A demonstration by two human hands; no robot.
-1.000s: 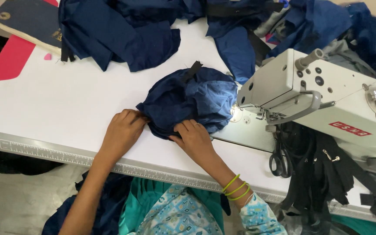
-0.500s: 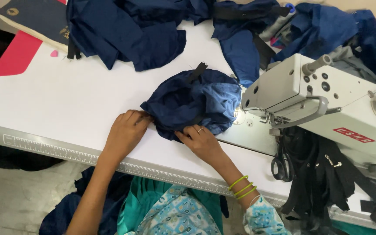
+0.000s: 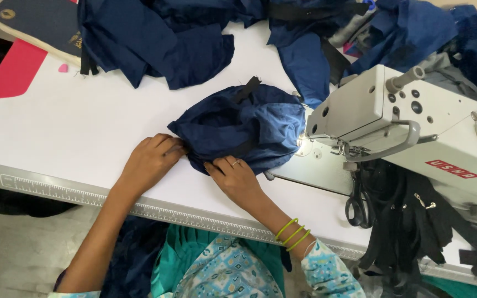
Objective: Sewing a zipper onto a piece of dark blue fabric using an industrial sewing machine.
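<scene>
**Both hands pinch the near edge of a bunched navy piece**

Pinching at the near hem, the left hand (image 3: 153, 160) has its fingers curled onto the left corner of the navy fabric bundle (image 3: 238, 129), while the right hand (image 3: 238, 177) presses down on the bundle's lower edge, fingers bent and a ring on one of them. Three thin green bangles (image 3: 293, 235) circle the right wrist. The bundle is soft, crumpled cloth, rounded and domed, with a black strap (image 3: 248, 88) poking from its top; it lies on the smooth white table (image 3: 67, 127), just left of the sewing machine (image 3: 409, 129), whose boxy off-white head lights the cloth's right side. Black-handled scissors (image 3: 358, 201) hang by the machine among black straps. More loose navy cloth (image 3: 155, 38) is heaped along the table's far side. A printed ruler strip (image 3: 84, 194) runs along the near edge.
</scene>
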